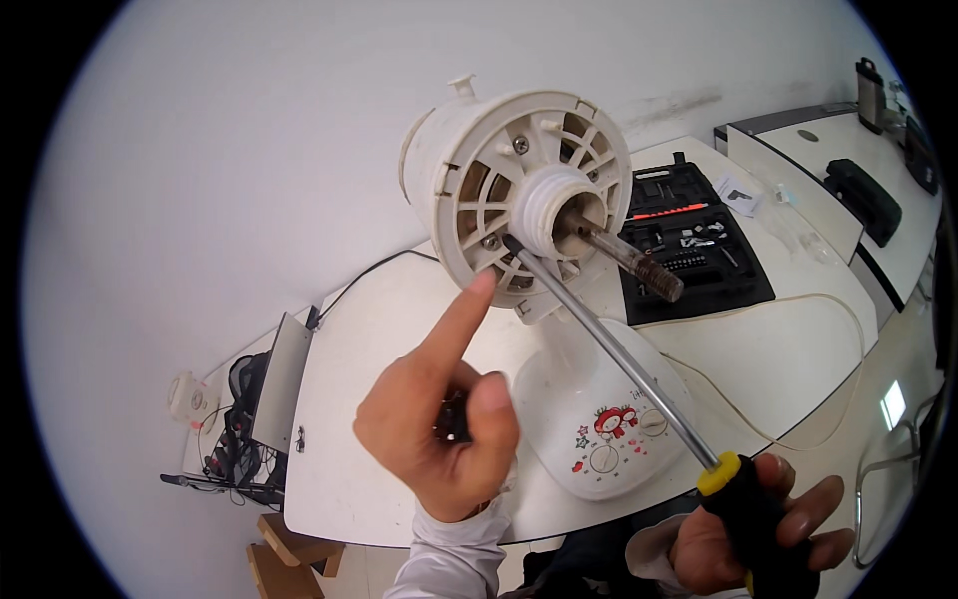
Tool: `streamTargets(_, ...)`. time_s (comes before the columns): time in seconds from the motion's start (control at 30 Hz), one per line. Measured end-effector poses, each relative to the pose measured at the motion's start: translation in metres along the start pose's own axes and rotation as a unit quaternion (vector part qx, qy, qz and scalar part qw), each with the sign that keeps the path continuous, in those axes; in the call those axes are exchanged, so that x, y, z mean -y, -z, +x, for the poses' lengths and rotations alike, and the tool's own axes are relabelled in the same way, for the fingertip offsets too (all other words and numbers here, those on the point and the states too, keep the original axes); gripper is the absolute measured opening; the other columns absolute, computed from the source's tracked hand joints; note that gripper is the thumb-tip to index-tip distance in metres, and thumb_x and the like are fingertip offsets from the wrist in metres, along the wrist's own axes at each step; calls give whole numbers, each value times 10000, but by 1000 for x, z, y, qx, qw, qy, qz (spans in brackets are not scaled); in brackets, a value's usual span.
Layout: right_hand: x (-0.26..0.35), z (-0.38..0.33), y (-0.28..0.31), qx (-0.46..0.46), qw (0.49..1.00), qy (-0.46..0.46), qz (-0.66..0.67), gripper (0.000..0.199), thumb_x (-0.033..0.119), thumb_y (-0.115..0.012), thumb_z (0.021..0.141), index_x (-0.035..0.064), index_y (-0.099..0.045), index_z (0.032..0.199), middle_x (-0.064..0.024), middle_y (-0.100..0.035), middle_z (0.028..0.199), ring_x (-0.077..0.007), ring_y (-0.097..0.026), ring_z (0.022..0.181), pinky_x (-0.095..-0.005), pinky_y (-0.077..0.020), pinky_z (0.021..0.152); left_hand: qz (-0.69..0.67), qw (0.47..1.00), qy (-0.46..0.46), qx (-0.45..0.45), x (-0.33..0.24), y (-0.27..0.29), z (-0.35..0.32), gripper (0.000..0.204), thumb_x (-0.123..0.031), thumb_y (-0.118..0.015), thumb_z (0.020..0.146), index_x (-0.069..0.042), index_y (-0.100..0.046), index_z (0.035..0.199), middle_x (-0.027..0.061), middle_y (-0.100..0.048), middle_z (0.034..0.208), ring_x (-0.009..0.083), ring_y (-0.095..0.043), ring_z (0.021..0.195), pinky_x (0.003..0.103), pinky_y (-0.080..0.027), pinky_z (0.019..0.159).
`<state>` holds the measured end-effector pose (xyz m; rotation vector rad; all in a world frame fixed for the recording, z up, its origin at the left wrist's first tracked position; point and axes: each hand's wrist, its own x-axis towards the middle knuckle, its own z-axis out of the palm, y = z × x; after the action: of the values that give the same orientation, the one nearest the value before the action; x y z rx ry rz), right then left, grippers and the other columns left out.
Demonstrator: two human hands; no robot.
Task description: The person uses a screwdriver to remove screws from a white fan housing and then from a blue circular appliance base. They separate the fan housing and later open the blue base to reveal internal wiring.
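Note:
A white electric fan (461,170) stands on the table without front grille or blades, its motor shaft (639,262) sticking out toward me. Its white base (559,439) carries knobs and red cartoon prints. My right hand (743,539) grips a long screwdriver (639,374) by its black and yellow handle. The screwdriver's tip rests at the motor housing's front, beside a screw (490,242) left of the threaded collar. My left hand (434,414) points its index finger at the housing's lower rim. Its other fingers curl around something small, dark and shiny, mostly hidden.
An open black tool case (699,245) with bits lies at the table's right back. A pale cord (848,339) loops along the right edge. A black bag (247,389) and cables lie left of the table. Another desk (798,150) stands at far right.

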<state>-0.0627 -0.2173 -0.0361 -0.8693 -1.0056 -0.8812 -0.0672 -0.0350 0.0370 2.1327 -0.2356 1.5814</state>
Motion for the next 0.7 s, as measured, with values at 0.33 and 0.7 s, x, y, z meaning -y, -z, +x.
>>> streamTargets(0.33,-8,-19,0,-209,965,-107,119,484,125,-677,813,143,-341,1162,-36,-403,1096,-352,-486,1178,-438,-480,978,70,995,0,75,-9,-7,1,558,-162,-651,704,91,-540,1189,12,-517,495,97,-396,371,235,-309,392)
streamTargets(0.7,-38,-12,4,-192,899,-161,360,410,24,-428,937,74,-246,1301,-106,-319,1276,-374,-248,1330,-436,-301,1108,93,991,-12,100,-8,-7,-2,497,-144,-661,689,148,-554,1076,192,-654,1024,113,-432,375,239,-336,377)
